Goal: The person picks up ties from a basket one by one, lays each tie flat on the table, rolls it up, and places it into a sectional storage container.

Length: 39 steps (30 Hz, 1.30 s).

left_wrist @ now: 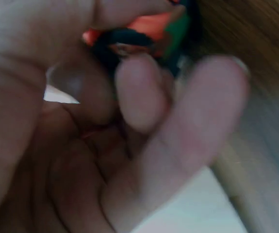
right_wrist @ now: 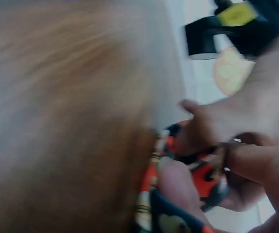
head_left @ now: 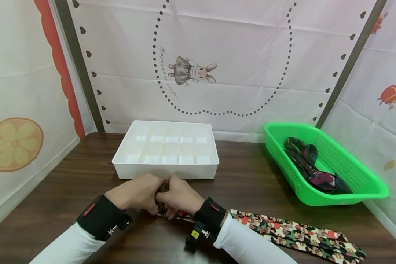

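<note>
Backdrop: we note pale printed sheeting [head_left: 237,73] on three sides, with a rabbit figure [head_left: 191,71] inside a dotted ring at the centre, an orange-slice print [head_left: 13,143] on the left panel and red fruit prints on the right panel.
Surface: we record a dark wood-grain table [head_left: 69,176] that carries everything else.
Green basket: we find a green plastic basket [head_left: 356,183] at the right rear of the table, with dark patterned cloth [head_left: 311,167] lying bunched inside it.
White tray: we see a white divided tray [head_left: 166,170] at the middle rear, split into two rows of compartments; it stands just beyond the hands.
Patterned tie: we observe a tie [head_left: 297,234] in red, green, black and cream lying flat on the table from the near right corner toward the centre, passing under the right wrist; its other end is gathered between the two hands, just in front of the tray's near wall.
Left hand: we note the left hand [head_left: 136,192] with fingers curled round the gathered end of the tie; its wrist view, though blurred, shows red and green cloth pinched at the fingertips [left_wrist: 139,92].
Right hand: we note the right hand [head_left: 179,196] pressed against the left, fingers curled on the same gathered end.
Wrist gear: we record a black strap [head_left: 100,216] on each forearm over white sleeves.
</note>
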Available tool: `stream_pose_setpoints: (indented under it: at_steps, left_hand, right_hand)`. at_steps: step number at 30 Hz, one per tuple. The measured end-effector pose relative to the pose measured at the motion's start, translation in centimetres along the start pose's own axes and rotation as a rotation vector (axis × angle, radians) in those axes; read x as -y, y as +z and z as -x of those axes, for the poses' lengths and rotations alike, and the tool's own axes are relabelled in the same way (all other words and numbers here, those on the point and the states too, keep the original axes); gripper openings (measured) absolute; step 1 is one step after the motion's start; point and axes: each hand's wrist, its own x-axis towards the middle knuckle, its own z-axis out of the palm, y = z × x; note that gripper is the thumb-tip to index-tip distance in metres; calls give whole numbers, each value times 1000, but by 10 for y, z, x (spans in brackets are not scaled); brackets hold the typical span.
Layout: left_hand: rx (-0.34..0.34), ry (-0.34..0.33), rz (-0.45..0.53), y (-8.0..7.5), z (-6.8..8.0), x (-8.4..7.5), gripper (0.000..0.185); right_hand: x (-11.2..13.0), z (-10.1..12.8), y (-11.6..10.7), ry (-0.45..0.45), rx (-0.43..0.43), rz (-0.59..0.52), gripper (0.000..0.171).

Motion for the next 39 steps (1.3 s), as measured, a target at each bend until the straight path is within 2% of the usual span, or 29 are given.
stream_pose_setpoints:
  at_steps: [3,5,9,12,14,17,20,22,26,30,33,36,39]
  left_hand:
    - [-23,27,-58,-4,-1,-2,39]
    - [-5,41,-17,-7,0,1,43]
    - [48,52,99,-13,3,10,49]
    - [69,54,182,-13,4,15,46]
    - [63,62,205,-12,3,16,41]
    - [58,60,199,-10,2,14,35]
    - [53,20,141,-7,1,8,34]
    - [43,-18,95,-5,1,3,35]
    - [29,-56,34,-3,1,-3,37]
    - [58,-62,61,-4,2,1,31]
    - [81,-14,95,-6,2,8,34]
    - [96,55,137,-8,3,17,39]
    - [76,105,155,-4,2,22,39]
  right_hand:
    - [-1,-2,1,-13,19,-51,7]
    - [-2,-3,-2,-13,63,-113,3]
    - [-7,-6,-14,22,180,-278,19]
    - [-8,-7,-19,35,224,-317,24]
    - [-7,-7,-18,24,204,-255,21]
    - [0,-3,-16,-29,89,6,25]
    - [10,3,-11,-81,-57,273,35]
    - [14,7,-6,-103,-102,354,36]
    - [14,8,1,-81,-88,280,28]
    - [3,5,-3,-20,-12,152,17]
    - [-3,2,-10,-2,80,49,13]
    - [-7,0,-18,27,155,-70,20]
    - [-10,1,-24,68,210,-172,32]
